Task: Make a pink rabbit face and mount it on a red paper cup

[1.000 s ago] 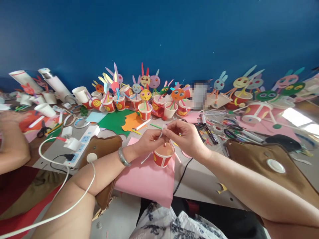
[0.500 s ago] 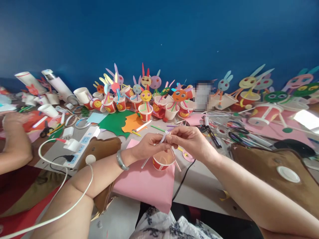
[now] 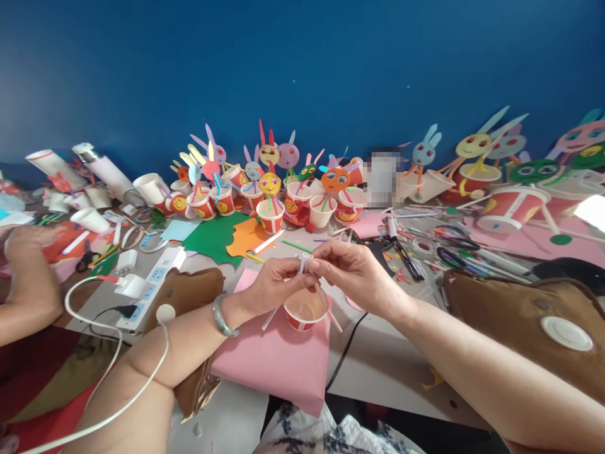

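Observation:
My left hand (image 3: 278, 280) and my right hand (image 3: 347, 271) meet above a red paper cup (image 3: 306, 312). Both hands pinch a small bundle of pale, clear-looking strips (image 3: 304, 263) between thumbs and fingertips. One strip (image 3: 270, 319) slants down left of the cup, and another pale strip (image 3: 334, 320) slants down on its right. The cup stands upright on a pink paper sheet (image 3: 265, 359), its inside partly hidden by my fingers.
Rabbit-faced paper cups (image 3: 270, 214) line the blue wall. A power strip (image 3: 155, 284) and brown pouch (image 3: 189, 293) lie left, another pouch (image 3: 515, 328) right. Markers (image 3: 407, 255) and scissors (image 3: 454, 255) lie right of centre. Another person's arm (image 3: 31, 284) rests far left.
The view has shifted slightly. Both hands still hold the strips together, with the bundle a little lower and further left in the picture.

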Available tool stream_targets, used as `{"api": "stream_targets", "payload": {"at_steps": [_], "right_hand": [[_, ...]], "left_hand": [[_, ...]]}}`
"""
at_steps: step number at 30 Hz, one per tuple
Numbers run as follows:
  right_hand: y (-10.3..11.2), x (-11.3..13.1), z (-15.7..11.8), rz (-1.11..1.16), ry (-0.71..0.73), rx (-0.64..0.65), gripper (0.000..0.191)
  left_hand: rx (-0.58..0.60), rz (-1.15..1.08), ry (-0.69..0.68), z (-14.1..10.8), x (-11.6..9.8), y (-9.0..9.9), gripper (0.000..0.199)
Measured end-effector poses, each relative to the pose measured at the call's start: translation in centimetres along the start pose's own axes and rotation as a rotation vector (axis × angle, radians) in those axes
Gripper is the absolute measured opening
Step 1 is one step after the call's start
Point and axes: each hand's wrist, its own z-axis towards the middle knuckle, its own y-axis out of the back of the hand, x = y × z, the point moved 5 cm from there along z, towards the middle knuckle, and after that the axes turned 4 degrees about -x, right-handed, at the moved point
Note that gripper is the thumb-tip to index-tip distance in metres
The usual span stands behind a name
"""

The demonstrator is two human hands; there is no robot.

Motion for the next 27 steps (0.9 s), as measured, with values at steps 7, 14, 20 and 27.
{"api": "stream_targets", "payload": {"at_steps": [7, 14, 20, 27], "right_hand": [[0.1, -1.8, 0.3, 0.226, -0.123, 0.033, 0.039], [0.2, -1.3, 0.5, 0.125, -0.089, 0.039, 0.037], [-0.1, -1.3, 0.4, 0.206, -0.112, 0.010, 0.037], [-0.2, -1.7, 0.4, 0.309, -0.106, 0.037, 0.032]], "left_hand": [[0.010, -0.009, 0.007, -0.2, -0.1, 0.0, 0.045], [-0.005, -0.020, -0.026, -0.2, -0.5, 0.1, 0.046], [-0.027, 0.051, -0.039, -0.1, -1.4, 0.1, 0.048], [0.005, 0.030, -0.045, -0.4, -0.7, 0.1, 0.044]]}}
